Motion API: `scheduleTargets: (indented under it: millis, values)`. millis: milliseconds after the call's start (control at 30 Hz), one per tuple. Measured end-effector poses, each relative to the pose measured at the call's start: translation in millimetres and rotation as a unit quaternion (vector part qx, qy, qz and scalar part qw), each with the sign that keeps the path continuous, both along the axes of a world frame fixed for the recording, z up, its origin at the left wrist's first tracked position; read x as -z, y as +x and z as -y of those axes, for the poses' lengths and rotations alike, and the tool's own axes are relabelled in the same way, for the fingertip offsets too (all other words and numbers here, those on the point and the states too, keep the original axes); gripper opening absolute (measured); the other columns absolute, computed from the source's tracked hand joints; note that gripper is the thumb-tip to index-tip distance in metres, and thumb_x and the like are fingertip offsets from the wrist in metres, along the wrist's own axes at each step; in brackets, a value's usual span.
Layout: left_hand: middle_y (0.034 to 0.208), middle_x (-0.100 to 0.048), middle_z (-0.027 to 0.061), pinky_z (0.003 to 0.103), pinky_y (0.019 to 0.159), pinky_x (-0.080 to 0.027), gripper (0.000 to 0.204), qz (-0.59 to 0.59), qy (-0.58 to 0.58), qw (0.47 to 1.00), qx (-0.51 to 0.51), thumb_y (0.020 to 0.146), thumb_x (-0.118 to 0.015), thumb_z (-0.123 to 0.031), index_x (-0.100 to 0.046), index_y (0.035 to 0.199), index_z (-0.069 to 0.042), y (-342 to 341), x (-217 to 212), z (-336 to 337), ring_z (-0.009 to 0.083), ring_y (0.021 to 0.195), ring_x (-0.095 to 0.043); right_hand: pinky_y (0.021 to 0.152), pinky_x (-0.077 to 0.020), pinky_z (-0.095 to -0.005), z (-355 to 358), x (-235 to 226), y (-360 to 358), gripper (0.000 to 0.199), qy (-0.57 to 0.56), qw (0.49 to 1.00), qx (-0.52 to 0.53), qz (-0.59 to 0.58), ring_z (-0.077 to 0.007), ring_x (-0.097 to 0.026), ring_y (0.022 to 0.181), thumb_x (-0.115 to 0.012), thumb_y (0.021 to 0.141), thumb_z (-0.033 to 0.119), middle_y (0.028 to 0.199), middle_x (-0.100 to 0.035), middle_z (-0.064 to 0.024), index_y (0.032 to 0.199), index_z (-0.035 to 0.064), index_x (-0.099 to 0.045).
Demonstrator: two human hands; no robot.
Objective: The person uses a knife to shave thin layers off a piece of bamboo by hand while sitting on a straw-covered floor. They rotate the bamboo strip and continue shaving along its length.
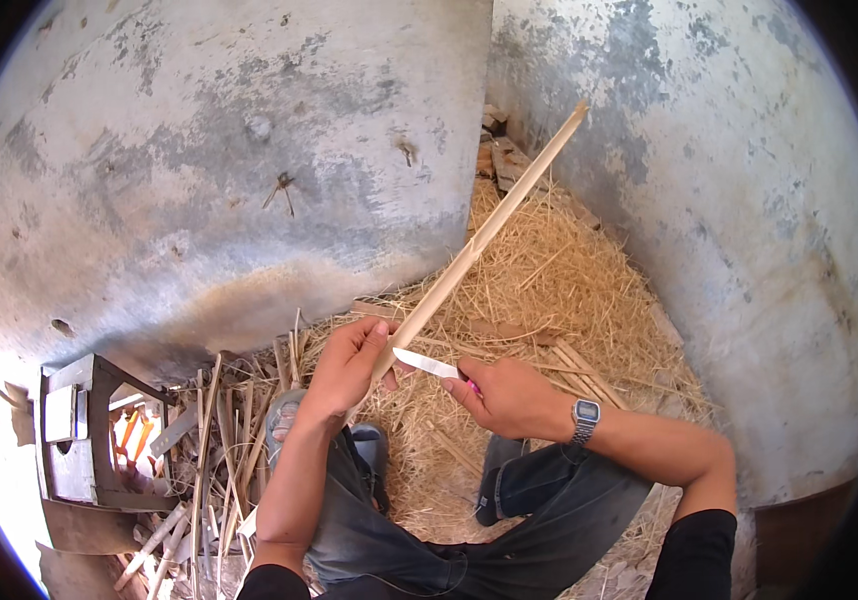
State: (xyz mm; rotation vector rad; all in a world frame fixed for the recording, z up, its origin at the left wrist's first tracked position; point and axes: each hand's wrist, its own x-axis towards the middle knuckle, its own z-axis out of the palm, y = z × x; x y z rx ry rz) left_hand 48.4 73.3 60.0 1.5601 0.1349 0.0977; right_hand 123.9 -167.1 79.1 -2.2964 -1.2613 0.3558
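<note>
A long pale strip of split bamboo (476, 246) slants from my lap up toward the far right corner. Its near end is gripped by my left hand (351, 362), with the thumb on top and fingers curled below. My right hand (511, 396) is closed round the handle of a knife, whose bright blade (423, 362) points left. The blade tip lies right by the bamboo's edge, close to my left fingers; whether it touches cannot be told. Most of the knife's pinkish handle is hidden in my fist.
Straw-like shavings (574, 285) are heaped on the floor up to the wall corner. Bamboo sticks (211, 450) lean in a pile at my left, beside a dark wooden frame (99, 430). Worn grey walls (249, 150) rise ahead and at the right.
</note>
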Motion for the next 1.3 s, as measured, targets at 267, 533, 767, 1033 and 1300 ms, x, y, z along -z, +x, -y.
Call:
scheduleTargets:
  millis: [267,533,767,1033,1300]
  values:
    - [0.081,-0.073,0.0086,0.023,0.055,-0.049,0.034,0.000,0.040,0.999,-0.001,0.112,-0.046,-0.024,-0.066,0.117,0.003,4.1,3.7,-2.3,0.0088,0.060,-0.062,0.053,-0.0479,-0.0536,-1.8,-2.5,10.5,0.041,-0.052,0.993,0.069,0.083,-0.0416,-0.062,0.055,-0.048,0.108,0.043,0.060,-0.061,-0.0181,0.097,0.0050,-0.060]
    - [0.074,-0.072,0.0076,0.023,0.048,-0.042,0.032,-0.023,0.030,0.999,0.009,0.112,-0.047,-0.023,-0.065,0.113,0.003,-10.5,-6.0,-7.8,0.0068,0.049,-0.053,0.053,-0.0428,-0.0455,52.2,-12.8,81.5,0.039,0.142,0.937,0.282,0.148,-0.0341,-0.055,0.052,-0.049,0.110,0.034,0.059,-0.055,-0.0165,0.087,0.0028,-0.056]
    - [0.068,-0.067,0.0019,0.024,0.050,-0.042,0.031,-0.043,0.104,0.994,-0.017,0.106,-0.063,-0.031,-0.070,0.107,0.000,-11.2,-3.3,-3.6,0.0052,0.053,-0.053,0.051,-0.0387,-0.0398,22.0,-20.5,44.9,0.037,0.184,0.963,0.189,0.049,-0.0252,-0.050,0.049,-0.060,0.105,0.034,0.058,-0.052,-0.0103,0.087,0.0020,-0.058]
    - [0.067,-0.065,0.0005,0.024,0.050,-0.042,0.030,-0.082,0.105,0.988,0.080,0.101,-0.071,-0.031,-0.073,0.099,0.000,-17.2,-23.2,17.8,0.0055,0.058,-0.059,0.048,-0.0330,-0.0245,9.9,-15.5,53.0,0.031,0.338,0.897,0.210,-0.194,-0.0008,-0.042,0.055,-0.073,0.099,0.032,0.063,-0.051,0.0080,0.098,0.0021,-0.066]
    - [0.071,-0.070,0.0049,0.029,0.059,-0.052,0.025,-0.035,0.202,0.964,0.170,0.103,-0.067,-0.024,-0.071,0.100,0.001,-21.2,-17.4,-3.4,0.0099,0.066,-0.067,0.047,-0.0325,-0.0234,21.0,-11.8,64.9,0.024,0.369,0.864,0.265,-0.217,-0.0001,-0.037,0.054,-0.070,0.102,0.024,0.061,-0.049,0.0089,0.093,0.0018,-0.066]
